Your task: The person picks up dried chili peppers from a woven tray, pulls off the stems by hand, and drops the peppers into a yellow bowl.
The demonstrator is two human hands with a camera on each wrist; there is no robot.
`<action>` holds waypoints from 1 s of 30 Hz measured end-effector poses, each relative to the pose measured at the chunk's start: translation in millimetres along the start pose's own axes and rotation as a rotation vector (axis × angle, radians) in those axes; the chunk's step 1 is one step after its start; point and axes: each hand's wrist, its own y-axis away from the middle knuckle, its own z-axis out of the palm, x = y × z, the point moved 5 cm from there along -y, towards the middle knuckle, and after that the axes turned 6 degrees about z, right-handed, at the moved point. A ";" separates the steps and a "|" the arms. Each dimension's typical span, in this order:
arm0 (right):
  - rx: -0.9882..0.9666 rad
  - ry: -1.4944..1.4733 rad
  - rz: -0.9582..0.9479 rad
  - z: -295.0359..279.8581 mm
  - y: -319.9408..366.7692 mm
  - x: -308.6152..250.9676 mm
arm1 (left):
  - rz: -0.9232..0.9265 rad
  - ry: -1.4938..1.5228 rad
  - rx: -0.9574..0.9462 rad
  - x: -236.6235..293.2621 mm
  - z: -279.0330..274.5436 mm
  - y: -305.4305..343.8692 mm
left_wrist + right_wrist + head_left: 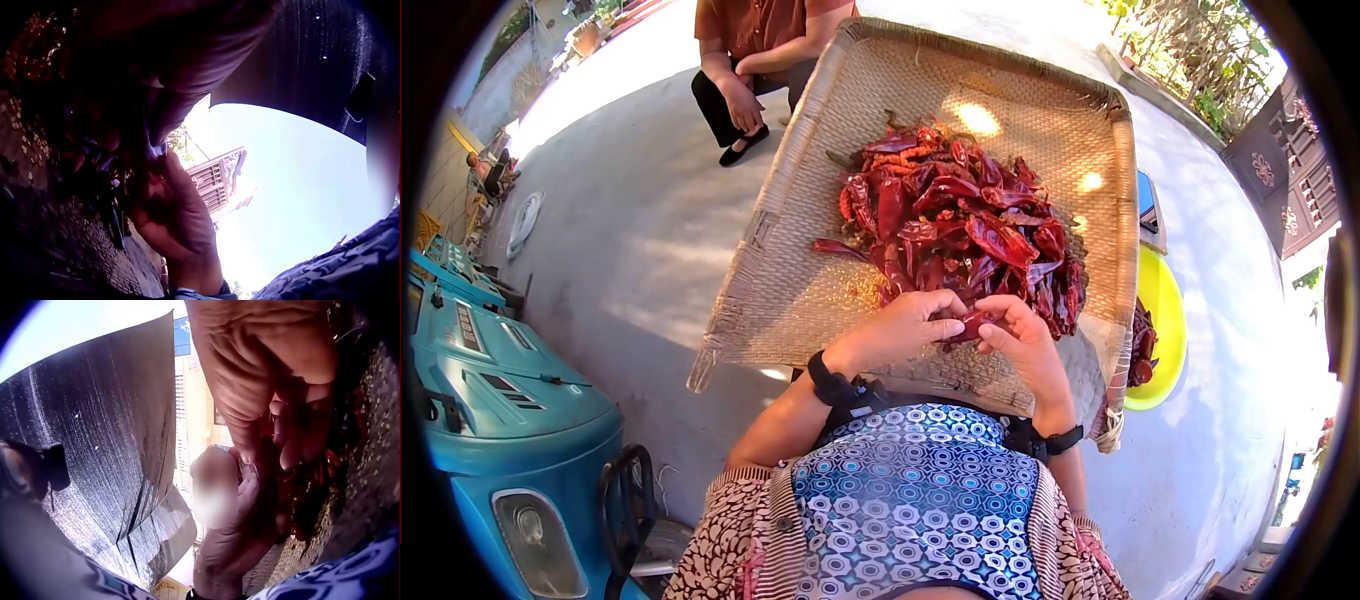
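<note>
In the head view, a dried red chili pepper (973, 326) is between both hands, low over the near side of a woven tray (800, 310). My left hand (900, 327) pinches one end between thumb and fingers. Opposite it, the fingertips of my right hand (1030, 345) pinch the other end. Just beyond the hands lies a heap of dried red chilies (960, 215), with pale loose seeds (855, 285) scattered at its left. Both wrist views show the two hands meeting fingertip to fingertip, the left one in deep shadow; the chili there is mostly hidden behind the fingers.
A yellow basin (1165, 330) holding more dried chilies stands right of the tray. Another person (765, 60) crouches beyond the tray's far left corner. A teal vehicle (520, 430) stands on the concrete ground (630, 240) at the left.
</note>
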 end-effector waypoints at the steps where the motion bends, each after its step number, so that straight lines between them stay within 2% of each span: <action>1: -0.002 0.000 0.005 -0.7 -2.3 5.1 | -0.008 -0.009 0.022 -3.9 -2.8 0.3; 3: -0.006 0.003 0.018 -5.2 -4.5 12.6 | -0.025 -0.024 0.066 -16.3 -10.9 2.7; 6: 0.234 -0.160 -0.036 -39.6 4.1 8.8 | 0.091 -0.521 0.394 -0.4 -56.2 16.7; 8: 0.370 -0.366 -0.118 -73.3 13.4 8.2 | 0.001 -0.684 0.647 -2.8 -83.1 28.6; 10: 0.455 -0.652 -0.234 -109.3 22.2 15.9 | -0.099 -0.853 0.746 -14.2 -105.4 34.9; 13: 0.529 -1.036 -0.302 -160.7 29.0 31.5 | -0.231 -0.955 0.723 -40.0 -126.1 39.2; 16: 0.532 -1.219 -0.411 -179.9 34.6 30.9 | -0.236 -0.936 0.698 -40.3 -128.3 41.1; 20: 0.543 -1.067 -0.292 -147.7 32.8 17.8 | -0.162 -0.758 0.648 -27.2 -123.7 43.0; 23: 0.302 -0.639 -0.232 -101.8 19.7 10.7 | -0.080 -0.462 0.403 -17.2 -105.2 34.7; 26: 0.182 -0.117 -0.069 -41.1 6.5 -5.7 | -0.127 -0.272 0.159 0.4 -74.8 25.8; 27: 0.132 0.049 -0.005 -24.7 2.7 -7.7 | -0.083 -0.263 0.096 1.4 -65.9 21.8; 28: 0.045 0.025 -0.004 -10.5 -1.4 -6.4 | -0.040 -0.253 0.034 0.8 -56.9 18.5; 30: 0.000 0.114 -0.027 9.7 -5.6 -6.3 | -0.008 -0.190 -0.051 2.5 -39.7 14.4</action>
